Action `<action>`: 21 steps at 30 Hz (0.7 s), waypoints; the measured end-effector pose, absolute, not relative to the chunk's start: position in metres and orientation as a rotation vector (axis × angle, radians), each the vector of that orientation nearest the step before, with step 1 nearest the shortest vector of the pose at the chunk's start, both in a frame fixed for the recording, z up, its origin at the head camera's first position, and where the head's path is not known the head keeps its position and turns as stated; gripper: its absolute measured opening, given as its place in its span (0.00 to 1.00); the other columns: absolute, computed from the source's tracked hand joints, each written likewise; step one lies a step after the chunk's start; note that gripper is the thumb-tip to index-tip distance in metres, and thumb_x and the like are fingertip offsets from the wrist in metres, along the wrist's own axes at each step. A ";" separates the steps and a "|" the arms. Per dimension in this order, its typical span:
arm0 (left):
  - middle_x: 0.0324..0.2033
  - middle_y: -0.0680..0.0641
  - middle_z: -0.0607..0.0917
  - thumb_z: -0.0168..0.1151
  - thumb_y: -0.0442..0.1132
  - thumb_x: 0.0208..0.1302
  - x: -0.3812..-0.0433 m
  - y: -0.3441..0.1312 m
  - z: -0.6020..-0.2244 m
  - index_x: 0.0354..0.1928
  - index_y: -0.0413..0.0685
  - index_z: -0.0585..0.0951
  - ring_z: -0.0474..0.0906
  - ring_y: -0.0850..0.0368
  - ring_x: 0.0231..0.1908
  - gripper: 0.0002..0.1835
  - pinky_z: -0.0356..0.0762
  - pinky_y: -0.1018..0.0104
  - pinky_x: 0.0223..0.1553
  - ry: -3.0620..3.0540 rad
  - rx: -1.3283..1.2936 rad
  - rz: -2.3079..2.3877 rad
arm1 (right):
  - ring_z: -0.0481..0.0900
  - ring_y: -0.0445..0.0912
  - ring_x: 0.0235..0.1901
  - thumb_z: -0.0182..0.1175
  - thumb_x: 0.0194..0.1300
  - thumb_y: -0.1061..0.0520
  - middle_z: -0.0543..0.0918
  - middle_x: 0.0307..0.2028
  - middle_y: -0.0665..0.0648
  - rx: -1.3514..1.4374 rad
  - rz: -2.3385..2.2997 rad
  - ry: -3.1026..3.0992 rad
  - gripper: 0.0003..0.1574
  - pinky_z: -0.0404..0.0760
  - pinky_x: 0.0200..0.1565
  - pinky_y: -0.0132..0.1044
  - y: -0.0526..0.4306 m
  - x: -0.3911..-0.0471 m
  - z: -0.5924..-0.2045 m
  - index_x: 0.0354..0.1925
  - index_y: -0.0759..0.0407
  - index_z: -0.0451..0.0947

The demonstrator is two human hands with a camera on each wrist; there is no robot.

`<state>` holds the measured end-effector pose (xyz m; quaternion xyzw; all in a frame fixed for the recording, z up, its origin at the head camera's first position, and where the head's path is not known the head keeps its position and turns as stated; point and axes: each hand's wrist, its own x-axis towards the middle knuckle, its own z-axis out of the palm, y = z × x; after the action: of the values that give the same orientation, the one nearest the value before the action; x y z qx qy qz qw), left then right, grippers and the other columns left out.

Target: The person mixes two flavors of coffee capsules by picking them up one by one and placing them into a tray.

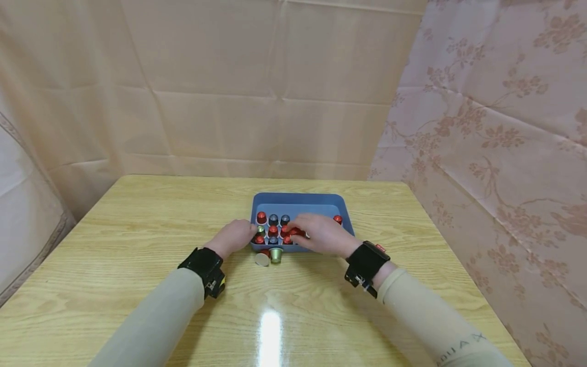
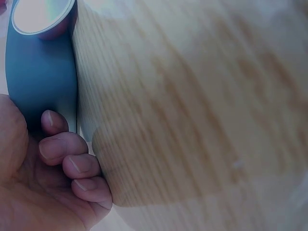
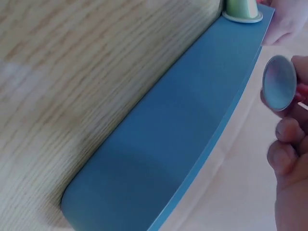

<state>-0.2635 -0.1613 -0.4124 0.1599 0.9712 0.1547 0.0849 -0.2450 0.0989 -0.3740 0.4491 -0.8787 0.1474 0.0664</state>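
Observation:
A blue tray [image 1: 298, 198] holds several red, dark and green coffee capsules in rows, mostly toward its left side. My left hand [image 1: 235, 235] grips the tray's left front corner; in the left wrist view its fingers [image 2: 79, 163] curl against the blue wall. Above the tray, my right hand [image 1: 323, 234] pinches a red coffee capsule, whose flat silvery lid [image 3: 280, 84] faces the right wrist camera. That hand hides some of the capsules below it. One red capsule [image 1: 337, 219] sits apart at the tray's right side.
Just outside the tray's front wall, a green capsule [image 1: 275, 256] rests on the wooden table [image 1: 160, 224]. Beside it a red capsule [image 1: 262, 259] lies with its pale lid toward me. Beige cloth [image 1: 257, 102] hangs behind the table, and flowered cloth [image 1: 495, 153] at the right.

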 end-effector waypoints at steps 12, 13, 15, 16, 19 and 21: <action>0.32 0.44 0.78 0.40 0.40 0.79 -0.264 -0.161 -0.411 0.38 0.37 0.81 0.71 0.50 0.32 0.20 0.70 0.57 0.39 2.873 0.369 0.560 | 0.81 0.44 0.37 0.65 0.71 0.60 0.84 0.43 0.56 1.200 0.525 -2.832 0.15 0.80 0.39 0.36 0.099 -0.258 -0.370 0.54 0.62 0.80; 0.31 0.44 0.77 0.40 0.40 0.79 -0.264 -0.161 -0.411 0.37 0.38 0.81 0.71 0.50 0.31 0.20 0.70 0.57 0.39 2.877 0.379 0.551 | 0.81 0.44 0.38 0.64 0.71 0.61 0.84 0.43 0.56 1.200 0.508 -2.834 0.15 0.80 0.40 0.37 0.099 -0.258 -0.370 0.54 0.62 0.80; 0.30 0.44 0.77 0.40 0.39 0.79 -0.264 -0.161 -0.411 0.35 0.38 0.80 0.71 0.50 0.31 0.20 0.69 0.57 0.38 2.885 0.398 0.535 | 0.82 0.46 0.40 0.64 0.71 0.61 0.84 0.44 0.56 1.201 0.468 -2.832 0.15 0.81 0.42 0.38 0.099 -0.259 -0.371 0.54 0.62 0.80; 0.30 0.44 0.76 0.40 0.38 0.79 -0.264 -0.161 -0.411 0.34 0.39 0.80 0.70 0.50 0.30 0.19 0.69 0.58 0.38 2.888 0.409 0.524 | 0.83 0.47 0.41 0.64 0.71 0.61 0.84 0.45 0.56 1.201 0.451 -2.828 0.15 0.81 0.43 0.38 0.099 -0.259 -0.371 0.54 0.62 0.80; 0.29 0.45 0.76 0.41 0.38 0.79 -0.264 -0.161 -0.412 0.33 0.40 0.79 0.70 0.51 0.30 0.19 0.69 0.58 0.37 2.892 0.422 0.515 | 0.83 0.48 0.44 0.63 0.71 0.61 0.84 0.46 0.57 1.203 0.394 -2.819 0.14 0.82 0.44 0.39 0.098 -0.260 -0.371 0.54 0.62 0.80; 0.29 0.45 0.76 0.41 0.38 0.79 -0.265 -0.161 -0.412 0.33 0.40 0.79 0.70 0.51 0.30 0.19 0.69 0.58 0.37 2.891 0.414 0.522 | 0.83 0.48 0.44 0.63 0.71 0.61 0.83 0.46 0.57 1.206 0.367 -2.819 0.14 0.82 0.44 0.39 0.097 -0.260 -0.371 0.54 0.61 0.81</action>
<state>-0.2650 -0.1614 -0.4120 0.1389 0.9708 0.1754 0.0871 -0.2604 0.0971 -0.3709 0.3903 -0.9126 0.1187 0.0269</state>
